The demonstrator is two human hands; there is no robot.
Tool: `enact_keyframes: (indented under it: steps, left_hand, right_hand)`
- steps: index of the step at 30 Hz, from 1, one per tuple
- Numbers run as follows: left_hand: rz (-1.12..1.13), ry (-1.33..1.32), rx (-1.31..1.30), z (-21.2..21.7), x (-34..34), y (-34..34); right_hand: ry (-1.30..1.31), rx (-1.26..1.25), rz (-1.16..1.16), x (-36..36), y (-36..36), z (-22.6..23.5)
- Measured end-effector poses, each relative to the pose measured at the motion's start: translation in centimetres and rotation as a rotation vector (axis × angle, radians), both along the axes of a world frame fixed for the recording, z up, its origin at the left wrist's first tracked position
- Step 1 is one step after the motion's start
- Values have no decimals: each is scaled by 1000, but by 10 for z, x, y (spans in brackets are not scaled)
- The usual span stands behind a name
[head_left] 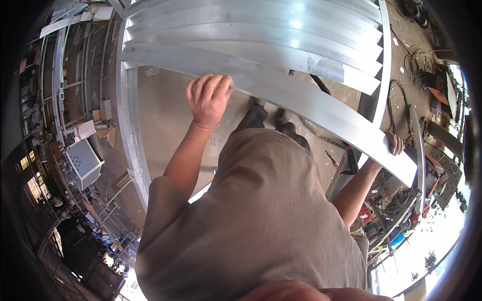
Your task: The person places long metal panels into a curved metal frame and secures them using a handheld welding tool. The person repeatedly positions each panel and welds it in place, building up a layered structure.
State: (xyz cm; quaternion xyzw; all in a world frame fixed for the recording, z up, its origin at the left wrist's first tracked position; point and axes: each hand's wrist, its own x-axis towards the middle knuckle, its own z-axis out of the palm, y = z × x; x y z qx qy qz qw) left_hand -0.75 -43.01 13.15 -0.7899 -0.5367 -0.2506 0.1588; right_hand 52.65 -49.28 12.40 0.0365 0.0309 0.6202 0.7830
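A long, flat silver metal slat (301, 99) slopes across the view, its left end at the frame's left rail (124, 95) and its right end reaching past the right rail (385, 65). My left hand (210, 98) grips its near edge left of the middle, fingers curled over the top. Close to the right end, my right hand (393, 144) wraps the slat from below; only its fingertips show over the edge. Beyond, several similar slats (251, 32) lie in a tilted row between the two rails.
At left, a rack (63, 75) holds long metal pieces, with a white perforated box (84, 160) nearer me. Black cables (414, 57) lie on the floor at right, and a cluttered pile of tools and parts (384, 210) sits below my right hand.
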Motion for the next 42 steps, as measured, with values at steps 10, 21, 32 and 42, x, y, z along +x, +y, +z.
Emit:
enact_keyframes:
  steps: [10,21,32,42]
  left_hand:
    - [-21,-26,-29,14,5,7]
    - [-61,-42,-176,10,-1,27]
    - [-295,-388,-351,86,31,66]
    - [-338,-1524,-460,190,77,108]
  right_hand:
    - [1169,77,94,97,-20,-75]
    - [130,-433,-85,43,4,-62]
    - [-325,-174,-152,-52,84,107]
    - [-1451,84,175,-301,145,131]
